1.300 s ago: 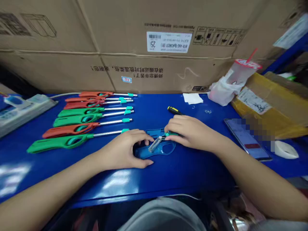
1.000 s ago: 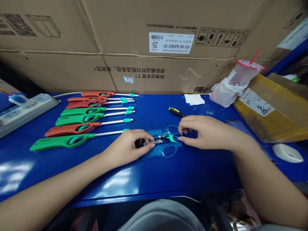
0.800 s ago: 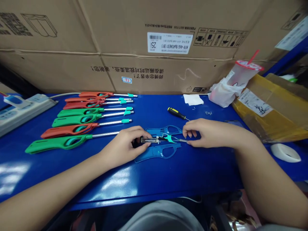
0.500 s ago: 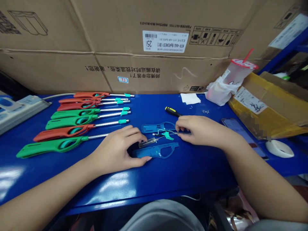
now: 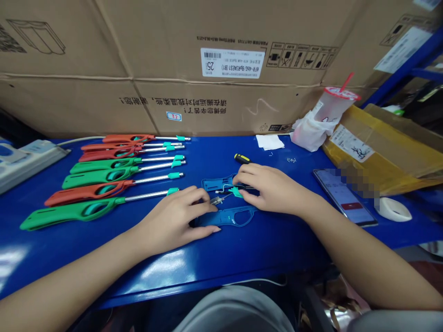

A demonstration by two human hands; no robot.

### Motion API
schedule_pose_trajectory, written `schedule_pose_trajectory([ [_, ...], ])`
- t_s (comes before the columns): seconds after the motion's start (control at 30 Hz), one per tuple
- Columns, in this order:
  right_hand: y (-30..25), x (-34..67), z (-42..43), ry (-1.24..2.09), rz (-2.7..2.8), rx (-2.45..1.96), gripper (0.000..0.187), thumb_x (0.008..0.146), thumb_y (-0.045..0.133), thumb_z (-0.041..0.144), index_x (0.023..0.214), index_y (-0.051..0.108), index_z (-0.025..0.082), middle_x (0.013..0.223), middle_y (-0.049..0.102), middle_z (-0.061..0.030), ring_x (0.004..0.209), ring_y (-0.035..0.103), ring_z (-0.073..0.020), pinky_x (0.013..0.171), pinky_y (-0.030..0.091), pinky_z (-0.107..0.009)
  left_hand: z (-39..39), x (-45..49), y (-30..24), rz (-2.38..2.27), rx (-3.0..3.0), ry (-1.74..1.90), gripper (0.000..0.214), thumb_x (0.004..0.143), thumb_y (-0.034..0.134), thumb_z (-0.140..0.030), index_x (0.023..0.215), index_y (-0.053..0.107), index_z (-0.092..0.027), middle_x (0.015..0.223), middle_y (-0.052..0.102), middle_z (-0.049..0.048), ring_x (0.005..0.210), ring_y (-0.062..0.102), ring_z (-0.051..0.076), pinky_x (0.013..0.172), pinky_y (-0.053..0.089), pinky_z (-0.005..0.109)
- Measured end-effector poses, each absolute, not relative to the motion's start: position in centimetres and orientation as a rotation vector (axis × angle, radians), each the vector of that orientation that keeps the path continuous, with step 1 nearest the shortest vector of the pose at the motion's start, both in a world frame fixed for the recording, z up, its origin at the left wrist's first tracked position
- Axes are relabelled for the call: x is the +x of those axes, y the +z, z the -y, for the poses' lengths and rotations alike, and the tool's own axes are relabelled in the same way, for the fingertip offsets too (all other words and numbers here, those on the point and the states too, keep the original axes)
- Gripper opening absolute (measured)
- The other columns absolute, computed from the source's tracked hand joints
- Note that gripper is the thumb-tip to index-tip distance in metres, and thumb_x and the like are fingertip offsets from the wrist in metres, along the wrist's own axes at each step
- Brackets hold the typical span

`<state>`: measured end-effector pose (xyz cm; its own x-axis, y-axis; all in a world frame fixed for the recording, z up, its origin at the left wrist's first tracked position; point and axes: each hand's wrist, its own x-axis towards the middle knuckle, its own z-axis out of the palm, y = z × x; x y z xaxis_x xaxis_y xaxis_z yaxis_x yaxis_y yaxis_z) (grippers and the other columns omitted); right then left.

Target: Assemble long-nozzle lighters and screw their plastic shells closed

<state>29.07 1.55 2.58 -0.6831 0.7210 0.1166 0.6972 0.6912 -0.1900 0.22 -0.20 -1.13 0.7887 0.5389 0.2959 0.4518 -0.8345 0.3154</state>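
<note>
My left hand (image 5: pixel 178 214) rests with fingers curled over a clear fuel tank (image 5: pixel 217 200) of an opened gas lighter, its thumb lying along the near blue casing half (image 5: pixel 238 216). My right hand (image 5: pixel 268 186) has its thumb and fingertips closed at the green trigger (image 5: pixel 236 192), beside the thin wire and the metal tube. Behind these parts lies the far blue casing half (image 5: pixel 212 184), its right end covered by my right fingers. Much of the tank is hidden under my left hand.
Several assembled red and green lighters (image 5: pixel 104 177) lie in a row at left, beside a power strip (image 5: pixel 31 161). A screwdriver (image 5: pixel 241 158), white paper (image 5: pixel 270 141) and small screws (image 5: pixel 291 160) lie behind my right hand. A phone (image 5: pixel 346 198), a cup (image 5: pixel 332 110) and a yellow-taped parcel (image 5: pixel 391 147) stand at right.
My right hand has moved left from the metal tube to the green trigger. My left hand stays over the fuel tank, and the view has shifted slightly.
</note>
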Motion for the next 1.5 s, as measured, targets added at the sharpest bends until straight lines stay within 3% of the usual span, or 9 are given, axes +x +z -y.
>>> schedule_pose_trajectory([
  [0.43, 2.1, 29.1, -2.0, 0.407, 2.735, -1.132, 0.015, 0.098, 0.064, 0.021, 0.111, 0.069, 0.021, 0.113, 0.075, -0.0082, 0.106, 0.071, -0.0251, 0.091, 0.051, -0.038, -0.8, -0.3, -1.1, -1.032, 2.579, 0.631, 0.021, 0.104, 0.059, -0.033, 0.116, 0.073, -0.023, 0.113, 0.073, 0.0068, 0.103, 0.069, 0.022, 0.087, 0.057, 0.034],
  [0.6, 2.3, 29.4, -2.1, 0.571, 2.588, -1.121, 0.013, 0.098, 0.065, 0.022, 0.11, 0.07, 0.02, 0.103, 0.076, -0.005, 0.087, 0.068, -0.0182, 0.08, 0.05, -0.031, -1.0, -0.4, -1.5, -0.973, 2.526, 0.657, 0.022, 0.104, 0.058, -0.03, 0.118, 0.074, -0.022, 0.111, 0.076, 0.0066, 0.103, 0.071, 0.022, 0.088, 0.059, 0.034],
  [0.7, 2.3, 29.6, -2.2, 0.505, 2.553, -1.114, 0.013, 0.099, 0.064, 0.023, 0.109, 0.07, 0.019, 0.099, 0.075, -0.0052, 0.086, 0.067, -0.0183, 0.08, 0.05, -0.031, -1.0, -0.4, -1.5, -0.958, 2.505, 0.665, 0.022, 0.104, 0.059, -0.03, 0.118, 0.075, -0.022, 0.111, 0.076, 0.0067, 0.102, 0.072, 0.022, 0.09, 0.059, 0.034],
  [0.87, 2.4, 29.8, -2.6, 0.243, 2.671, -1.226, 0.018, 0.1, 0.059, 0.02, 0.111, 0.073, 0.018, 0.113, 0.077, -0.0105, 0.104, 0.071, -0.0263, 0.091, 0.05, -0.039, -1.2, -0.4, -1.7, -0.938, 2.484, 0.678, 0.022, 0.104, 0.06, -0.03, 0.118, 0.075, -0.023, 0.109, 0.076, 0.0059, 0.096, 0.071, 0.02, 0.087, 0.059, 0.033],
  [1.03, 2.9, 30.7, -2.9, 0.244, 2.645, -1.284, 0.02, 0.101, 0.058, 0.023, 0.111, 0.075, 0.019, 0.114, 0.077, -0.0107, 0.104, 0.071, -0.0265, 0.089, 0.051, -0.038, -1.2, -0.6, -1.3, -0.918, 2.476, 0.658, 0.022, 0.104, 0.061, -0.032, 0.117, 0.075, -0.022, 0.109, 0.075, 0.0064, 0.095, 0.07, 0.019, 0.087, 0.059, 0.032],
  [1.27, 2.6, 30.7, -3.2, 0.294, 2.693, -1.327, 0.021, 0.097, 0.067, 0.027, 0.116, 0.073, 0.019, 0.118, 0.075, -0.0105, 0.106, 0.071, -0.0274, 0.086, 0.05, -0.036, -1.5, -0.4, -0.5, -0.919, 2.676, 0.662, 0.032, 0.109, 0.051, -0.033, 0.129, 0.074, -0.023, 0.129, 0.074, 0.0098, 0.116, 0.065, 0.026, 0.104, 0.053, 0.046],
  [1.5, 2.3, 30.5, -3.2, 0.258, 2.662, -1.201, 0.011, 0.097, 0.065, 0.023, 0.106, 0.071, 0.02, 0.107, 0.076, -0.0075, 0.095, 0.069, -0.0227, 0.082, 0.046, -0.033, -2.3, -0.5, -1.1, -1.048, 2.735, 0.48, 0.043, 0.109, 0.047, -0.047, 0.139, 0.071, -0.028, 0.155, 0.061, 0.01, 0.136, 0.054, 0.037, 0.114, 0.045, 0.064],
])
